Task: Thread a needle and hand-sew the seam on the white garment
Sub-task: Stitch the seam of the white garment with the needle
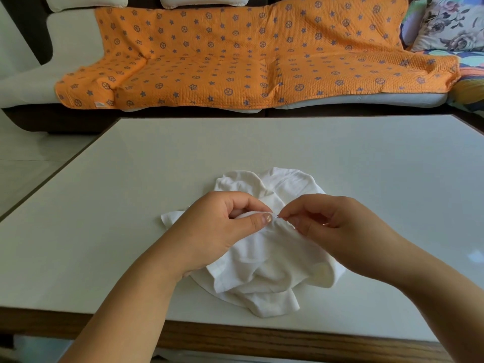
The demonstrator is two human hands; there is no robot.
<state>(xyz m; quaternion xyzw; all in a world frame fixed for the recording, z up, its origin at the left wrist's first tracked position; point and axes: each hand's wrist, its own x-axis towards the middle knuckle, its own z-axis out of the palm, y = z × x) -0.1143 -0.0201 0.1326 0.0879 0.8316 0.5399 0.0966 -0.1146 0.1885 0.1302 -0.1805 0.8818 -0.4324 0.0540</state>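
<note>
The white garment [272,260] lies crumpled at 6 o'clock on the table [104,205]. Left hand [222,224] pinches its fold; right hand [327,221] pinches the needle [278,217]. Fabric judged soft, limp: grip beside the seam.

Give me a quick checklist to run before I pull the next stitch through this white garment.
1. Left hand pinches the fold of the white garment: ok.
2. Right hand pinches the needle at that fold: ok.
3. Needle is threaded: cannot tell, no thread shows.
4. Needle tip is clear of the left hand: cannot tell, they sit very close.
5. Garment rests on the table, not hanging off its edge: ok.
</note>
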